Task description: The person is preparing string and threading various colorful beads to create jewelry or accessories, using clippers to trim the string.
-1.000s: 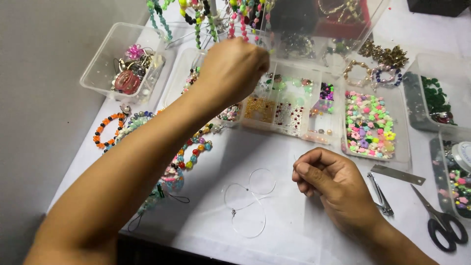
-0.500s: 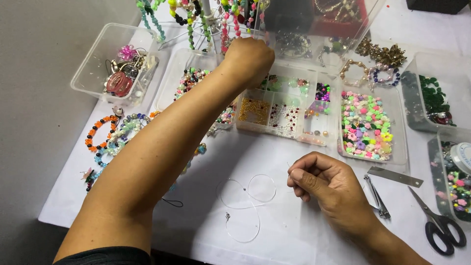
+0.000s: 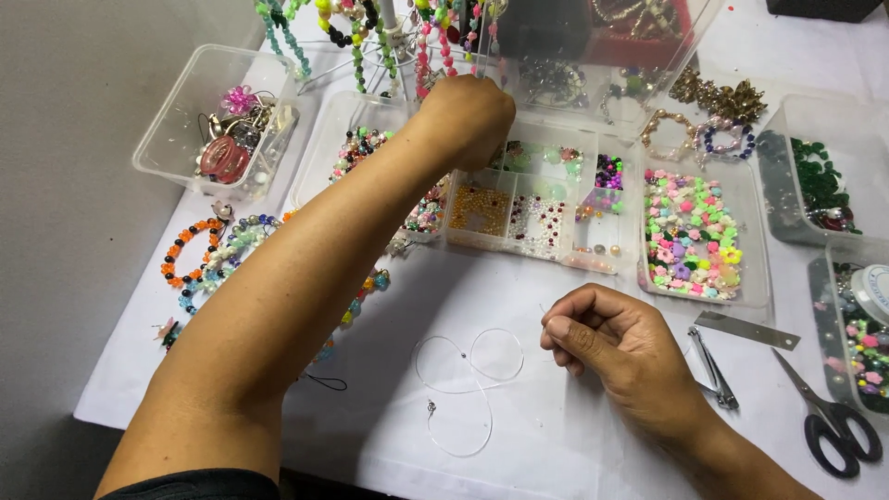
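Head view: two hands. The left hand (image 3: pixel 468 116), fingers curled and hidden, reaches into the divided bead box (image 3: pixel 532 218); whether it holds anything cannot be told. The right hand (image 3: pixel 607 338) pinches one clear thread (image 3: pixel 463 370) looped on the cloth. One pair of scissors (image 3: pixel 829 417) and one nail clipper (image 3: pixel 713 370) lie just right.

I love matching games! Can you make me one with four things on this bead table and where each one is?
Things:
1. black-handled metal scissors
2. orange and black bead bracelet
3. clear coiled elastic thread
4. tray of pastel flower-shaped beads

Places:
A. on the white cloth between the two arms
B. at the table's left edge
C. at the bottom right corner
D. beyond the right hand, right of the divided bead box

Pairs: 1-C, 2-B, 3-A, 4-D
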